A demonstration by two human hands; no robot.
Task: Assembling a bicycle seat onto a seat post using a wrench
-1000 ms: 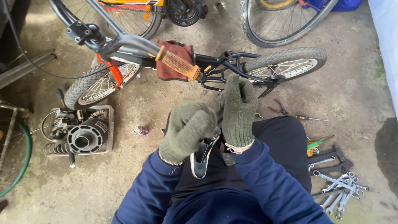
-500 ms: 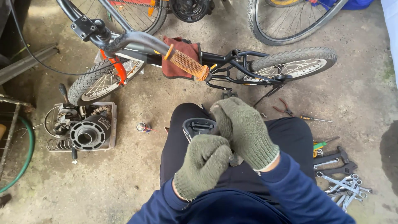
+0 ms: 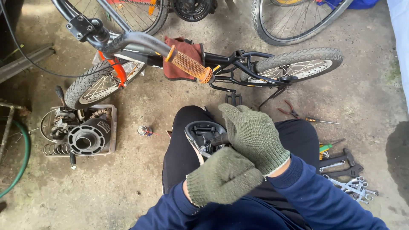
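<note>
You have the bike saddle (image 3: 200,133) upside down on your lap, at twelve o'clock from your left hand (image 3: 223,181), which is clenched into a fist near its clamp. Your right hand (image 3: 255,140) grips its rear at three o'clock. You seem to be working the clamp; next, keep the saddle steady.

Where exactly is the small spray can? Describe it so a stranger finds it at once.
Start at the small bicycle lying on the concrete floor. Below its front wheel sits a tray of engine parts; just right of it lies the small spray can, alone, cylindrical, metallic.
</note>
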